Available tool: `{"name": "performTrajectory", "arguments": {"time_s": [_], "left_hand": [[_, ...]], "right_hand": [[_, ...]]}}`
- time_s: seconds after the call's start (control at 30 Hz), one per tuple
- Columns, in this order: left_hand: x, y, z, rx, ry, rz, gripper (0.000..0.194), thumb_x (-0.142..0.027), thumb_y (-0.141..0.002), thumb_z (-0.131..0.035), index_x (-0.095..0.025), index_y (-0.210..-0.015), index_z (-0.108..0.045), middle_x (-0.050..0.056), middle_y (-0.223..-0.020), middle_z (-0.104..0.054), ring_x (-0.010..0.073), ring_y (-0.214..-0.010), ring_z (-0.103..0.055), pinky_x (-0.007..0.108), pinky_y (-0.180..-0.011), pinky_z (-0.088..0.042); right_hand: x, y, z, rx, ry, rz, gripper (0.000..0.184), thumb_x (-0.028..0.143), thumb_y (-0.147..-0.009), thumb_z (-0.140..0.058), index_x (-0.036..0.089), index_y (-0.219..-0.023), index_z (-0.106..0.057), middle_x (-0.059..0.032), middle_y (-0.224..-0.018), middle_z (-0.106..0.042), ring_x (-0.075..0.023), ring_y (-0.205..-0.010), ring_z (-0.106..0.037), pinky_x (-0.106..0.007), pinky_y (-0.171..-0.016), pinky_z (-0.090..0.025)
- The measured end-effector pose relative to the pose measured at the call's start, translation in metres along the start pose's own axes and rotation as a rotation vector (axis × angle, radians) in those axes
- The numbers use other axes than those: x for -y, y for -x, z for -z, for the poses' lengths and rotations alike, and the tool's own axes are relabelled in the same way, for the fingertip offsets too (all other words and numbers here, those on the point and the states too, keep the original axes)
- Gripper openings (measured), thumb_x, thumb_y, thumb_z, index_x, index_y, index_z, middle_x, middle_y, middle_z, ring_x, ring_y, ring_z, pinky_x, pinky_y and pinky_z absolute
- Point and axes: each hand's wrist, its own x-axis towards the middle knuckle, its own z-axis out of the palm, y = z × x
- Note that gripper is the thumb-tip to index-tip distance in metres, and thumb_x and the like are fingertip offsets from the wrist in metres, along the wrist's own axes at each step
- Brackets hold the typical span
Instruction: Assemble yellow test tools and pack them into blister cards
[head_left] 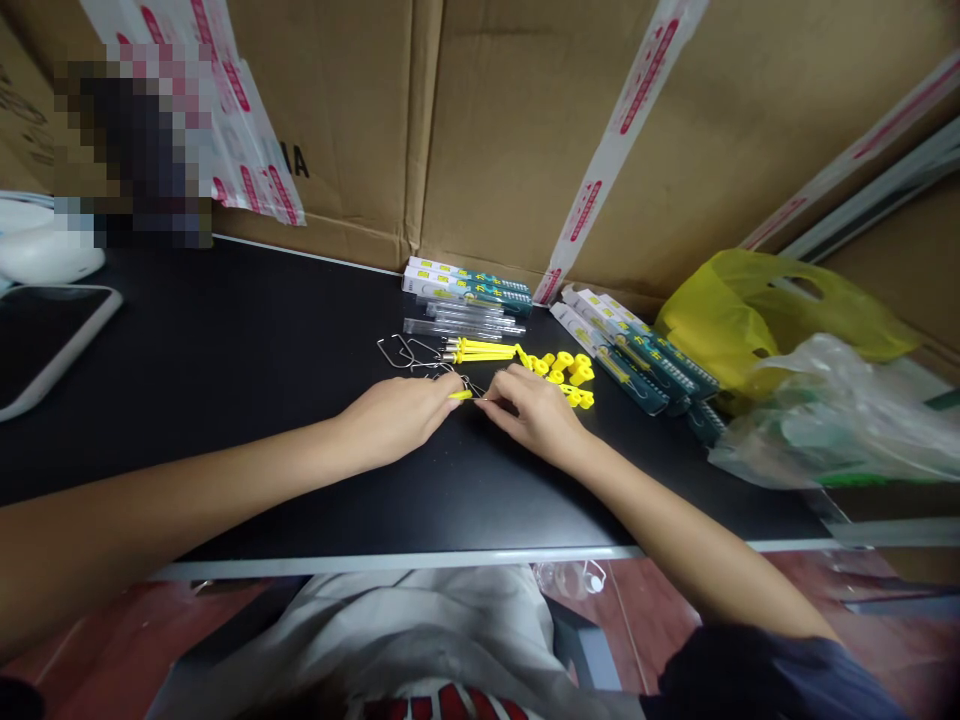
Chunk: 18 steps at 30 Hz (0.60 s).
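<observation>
"Starting with the largest, what carries everything?"
"A flat black tabletop (247, 390) with a pale edge. Over its middle, the left hand (405, 415) and right hand (538, 405) nearly meet."
"How does each grip stand?"
"Left: closed on a small, slim yellow plastic piece (461, 395). Right: thumb and finger pinched close on a thin silvery metal wire (480, 400)."
"And the relation that counts?"
"The piece lies just left of the right grip, long axis running crosswise, free end towards the wire. The left hand is nearer, holding it."
</observation>
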Motion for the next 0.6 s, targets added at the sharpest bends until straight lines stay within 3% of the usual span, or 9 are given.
{"name": "performTrajectory", "arguments": {"time_s": [0.17,0.4,0.6], "left_hand": [[0.0026,-0.0001,-0.0008,-0.023,0.092,-0.005,0.024,-0.030,-0.099,-0.030,-0.019,-0.113,-0.047,0.009,-0.102,-0.070,0.0265,-0.091,-0.070,0.034,-0.076,-0.049],[0.0018,-0.0011,-0.0008,0.004,0.066,-0.013,0.022,-0.031,-0.099,-0.029,-0.019,-0.103,-0.047,0.010,-0.092,-0.070,0.0280,-0.084,-0.069,0.035,-0.071,-0.048],[0.0008,-0.0014,0.0017,0.030,0.049,-0.015,0.021,-0.030,-0.099,-0.029,-0.019,-0.102,-0.047,0.010,-0.089,-0.070,0.0277,-0.081,-0.069,0.034,-0.069,-0.046]], "right_hand": [[0.0006,-0.0012,-0.0013,-0.012,-0.047,-0.031,0.020,0.023,-0.092,-0.055,0.020,-0.074,-0.048,-0.0007,-0.070,-0.055,-0.0135,-0.066,-0.050,-0.023,-0.057,-0.034],[0.0012,-0.0005,-0.0028,0.000,-0.242,-0.110,0.019,0.027,-0.089,-0.060,0.020,-0.074,-0.050,0.0012,-0.069,-0.053,-0.0120,-0.063,-0.049,-0.023,-0.058,-0.036],[0.0052,-0.0001,-0.0039,-0.033,-0.248,-0.145,0.023,0.026,-0.089,-0.059,0.020,-0.071,-0.047,0.0015,-0.066,-0.052,-0.0114,-0.060,-0.049,-0.023,-0.056,-0.035]]}}
